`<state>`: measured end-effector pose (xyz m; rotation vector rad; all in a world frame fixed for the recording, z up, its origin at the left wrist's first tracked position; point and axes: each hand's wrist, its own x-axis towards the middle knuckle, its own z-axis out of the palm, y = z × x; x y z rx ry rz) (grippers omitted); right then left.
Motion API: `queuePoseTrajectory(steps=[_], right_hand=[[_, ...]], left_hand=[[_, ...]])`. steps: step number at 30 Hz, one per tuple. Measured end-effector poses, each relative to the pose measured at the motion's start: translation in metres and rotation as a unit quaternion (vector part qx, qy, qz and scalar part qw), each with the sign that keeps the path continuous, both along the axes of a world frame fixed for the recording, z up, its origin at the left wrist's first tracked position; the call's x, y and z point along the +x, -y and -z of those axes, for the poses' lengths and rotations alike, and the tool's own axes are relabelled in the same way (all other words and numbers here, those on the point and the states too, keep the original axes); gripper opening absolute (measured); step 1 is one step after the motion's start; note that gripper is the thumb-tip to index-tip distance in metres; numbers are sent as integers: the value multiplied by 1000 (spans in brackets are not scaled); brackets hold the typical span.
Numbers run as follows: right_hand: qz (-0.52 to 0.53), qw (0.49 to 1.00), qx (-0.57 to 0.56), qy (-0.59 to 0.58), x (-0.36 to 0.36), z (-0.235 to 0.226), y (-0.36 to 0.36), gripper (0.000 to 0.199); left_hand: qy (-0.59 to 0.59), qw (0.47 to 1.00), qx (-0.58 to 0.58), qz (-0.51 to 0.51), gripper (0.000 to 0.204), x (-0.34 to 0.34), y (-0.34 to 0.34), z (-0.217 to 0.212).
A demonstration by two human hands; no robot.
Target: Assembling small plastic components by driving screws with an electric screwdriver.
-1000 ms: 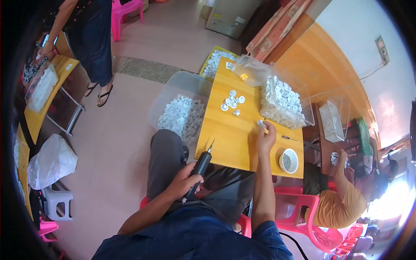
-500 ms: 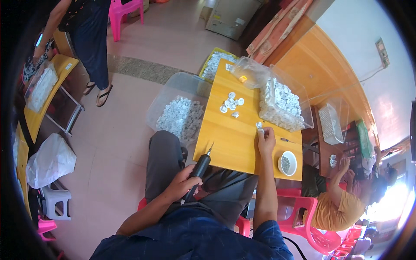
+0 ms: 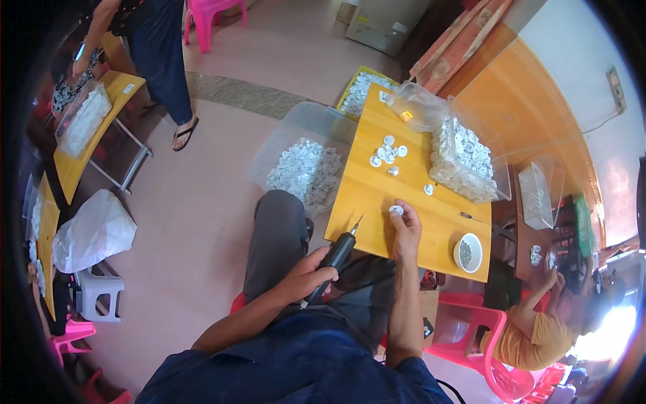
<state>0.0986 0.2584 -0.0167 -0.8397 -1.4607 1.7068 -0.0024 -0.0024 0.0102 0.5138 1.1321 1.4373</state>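
Observation:
My left hand [image 3: 306,275] is closed around a black electric screwdriver [image 3: 336,256]. Its thin bit points up and away, close to the left front edge of the yellow wooden table [image 3: 360,192]. Over the table's near side, my right hand [image 3: 408,234] pinches a small round white plastic part [image 3: 396,210] between thumb and fingers. A single similar white part [image 3: 428,189] lies beyond that hand. Farther off sits a loose group of white parts [image 3: 388,151]. At the right front corner stands a white bowl [image 3: 478,257] with small metal pieces [image 3: 465,252], probably screws.
A clear bin [image 3: 501,192] heaped with white parts stands on the table's far right. Another clear bin [image 3: 269,151] and a yellow crate [image 3: 344,101] are on the floor. A small screwdriver [image 3: 470,217] lies near the bowl. Co-workers are at left and right.
My right hand has drawn back toward me and left with a white part, leaving another on the table. My left hand still grips the electric screwdriver. The whole view has shifted slightly.

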Motion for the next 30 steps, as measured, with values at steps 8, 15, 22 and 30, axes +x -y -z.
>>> queuePoseTrajectory(steps=[8, 15, 22, 30], right_hand=[[-44, 999, 3, 4, -24, 0, 31, 27], [-56, 996, 51, 37, -35, 7, 45, 20], [-64, 992, 94, 58, -33, 13, 47, 19], [-63, 988, 127, 55, -31, 21, 46, 18]], left_hand=[[-13, 1000, 7, -11, 30, 1, 2, 3], [-21, 1000, -1, -14, 34, 0, 0, 5], [-21, 1000, -3, -14, 29, 0, 0, 10], [-17, 1000, 3, -13, 31, 0, -3, 15]])
